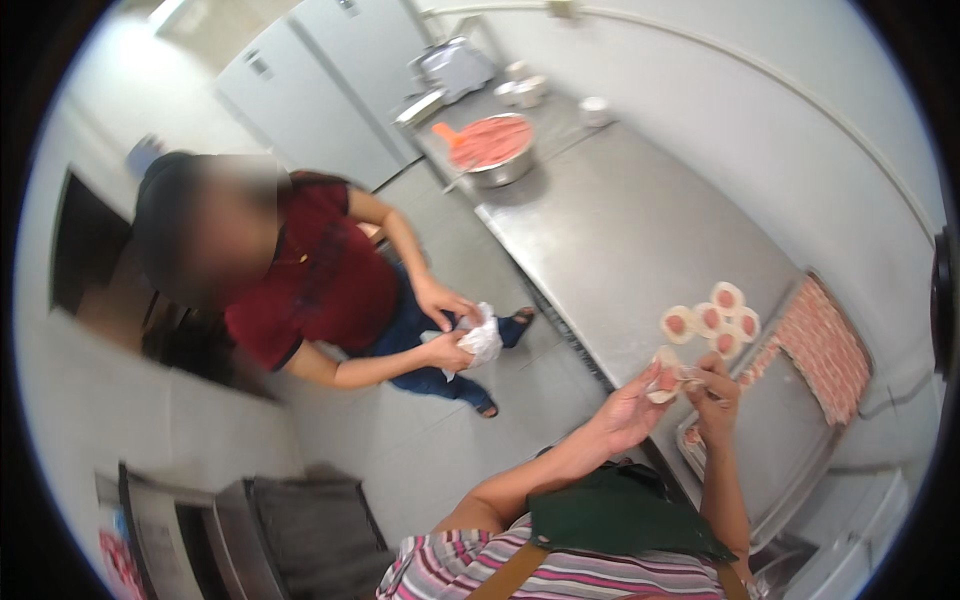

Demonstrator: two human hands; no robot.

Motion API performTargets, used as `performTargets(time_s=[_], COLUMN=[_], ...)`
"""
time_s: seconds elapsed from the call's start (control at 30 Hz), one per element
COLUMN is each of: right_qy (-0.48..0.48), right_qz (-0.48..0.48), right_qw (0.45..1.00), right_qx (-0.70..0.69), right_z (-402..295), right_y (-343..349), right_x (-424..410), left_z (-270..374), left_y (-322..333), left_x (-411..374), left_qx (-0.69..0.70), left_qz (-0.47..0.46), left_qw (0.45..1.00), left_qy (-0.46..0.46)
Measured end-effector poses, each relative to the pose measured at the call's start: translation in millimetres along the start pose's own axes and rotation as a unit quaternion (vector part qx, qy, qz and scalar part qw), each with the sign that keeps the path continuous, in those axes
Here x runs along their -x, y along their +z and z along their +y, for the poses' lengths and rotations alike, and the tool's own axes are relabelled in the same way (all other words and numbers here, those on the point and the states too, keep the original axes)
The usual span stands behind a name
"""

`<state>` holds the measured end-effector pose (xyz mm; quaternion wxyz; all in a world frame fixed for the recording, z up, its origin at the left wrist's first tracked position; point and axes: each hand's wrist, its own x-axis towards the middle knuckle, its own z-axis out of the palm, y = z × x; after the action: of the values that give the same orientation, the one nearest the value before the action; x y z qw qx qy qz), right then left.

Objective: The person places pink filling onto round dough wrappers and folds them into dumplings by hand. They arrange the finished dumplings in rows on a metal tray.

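My left hand (630,414) holds up a thin pale dough round with pink ground meat (664,379) in its middle, above the near edge of the steel table (600,225). At the round's right edge, the bent fingers of my right hand (714,396) pinch the dough; their tips are partly blurred. Just beyond my hands, several flat dough rounds topped with meat (710,320) lie close together on the table. To the right is a metal tray (799,435), partly covered by tight rows of small meat-filled pieces (825,349).
A steel bowl (502,174) of ground meat with an orange utensil (448,133) stands at the table's far end. White containers (595,111) and a wrapped machine (454,67) are near it. Left of the table, a co-worker (322,262) handles a crumpled white cloth or paper (481,341).
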<state>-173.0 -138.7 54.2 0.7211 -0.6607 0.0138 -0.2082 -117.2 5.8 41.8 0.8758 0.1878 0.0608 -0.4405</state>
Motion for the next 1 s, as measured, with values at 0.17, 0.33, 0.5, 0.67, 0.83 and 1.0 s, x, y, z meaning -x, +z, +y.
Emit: performTargets(time_s=[0.17,0.33,0.5,0.67,0.83,1.0], right_qy=[0.003,0.033,0.065,0.045,0.095,0.144], right_qz=[0.021,0.001,-0.023,-0.003,0.017,0.049], right_qw=[0.990,0.971,0.960,0.963,0.936,0.920], right_qx=[-0.138,-0.239,-0.271,-0.266,-0.338,-0.361], right_z=[58.3,43.7,48.1,49.1,25.3,4.4], right_y=[-9.6,15.6,16.4,15.9,28.4,39.3], right_x=[15.5,12.0,5.7,6.8,1.5,-8.7], left_z=[-5.7,-10.5,-8.1,-12.2,-12.2,-4.8], left_y=[-11.9,-12.3,18.8,2.6,-1.0,8.9], left_x=[11.3,17.9,28.5,13.7,3.8,8.4], left_qx=[0.128,0.068,0.005,-0.067,-0.102,-0.060], left_qz=[-0.149,-0.117,-0.054,-0.003,0.023,-0.062], left_qw=[0.980,0.982,0.977,0.965,0.960,0.967], left_qy=[0.046,0.134,0.205,0.252,0.259,0.240])
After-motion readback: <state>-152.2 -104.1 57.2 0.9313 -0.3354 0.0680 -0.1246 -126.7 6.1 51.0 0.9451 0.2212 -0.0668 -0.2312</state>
